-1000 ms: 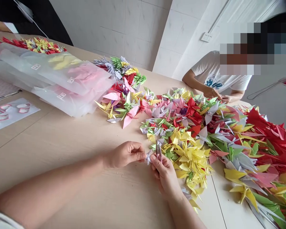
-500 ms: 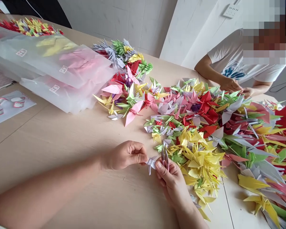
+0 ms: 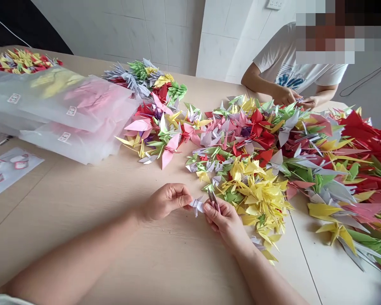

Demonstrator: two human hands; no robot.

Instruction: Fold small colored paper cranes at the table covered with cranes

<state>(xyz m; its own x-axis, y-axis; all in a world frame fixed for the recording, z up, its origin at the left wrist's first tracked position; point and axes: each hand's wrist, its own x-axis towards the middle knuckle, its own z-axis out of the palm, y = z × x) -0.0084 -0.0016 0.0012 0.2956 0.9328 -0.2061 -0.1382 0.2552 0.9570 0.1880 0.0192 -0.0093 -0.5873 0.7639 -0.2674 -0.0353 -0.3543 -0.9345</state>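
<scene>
Between my hands, just above the table, is a small pale lilac paper crane (image 3: 197, 205). My left hand (image 3: 169, 201) pinches its left end between thumb and forefinger. On the other side my right hand (image 3: 222, 220) pinches its right end. A pair of tweezers (image 3: 213, 199) is also tucked in the right hand, its dark points sticking up past the fingers. Close to that hand lies a heap of yellow paper cranes (image 3: 257, 190), with small lilac and green ones (image 3: 214, 167) behind it.
A large pile of red, green, pink and lilac cranes (image 3: 330, 165) spreads over the right side. Translucent plastic bags (image 3: 79, 146) with folded paper inside lie at left, by a printed sheet (image 3: 15, 169). A person in a white shirt (image 3: 281, 59) sits opposite, hands together.
My view has shifted, so the far person and piles sit further left. Both hands keep their pinch on the crane, which now looks more stretched out between them.
</scene>
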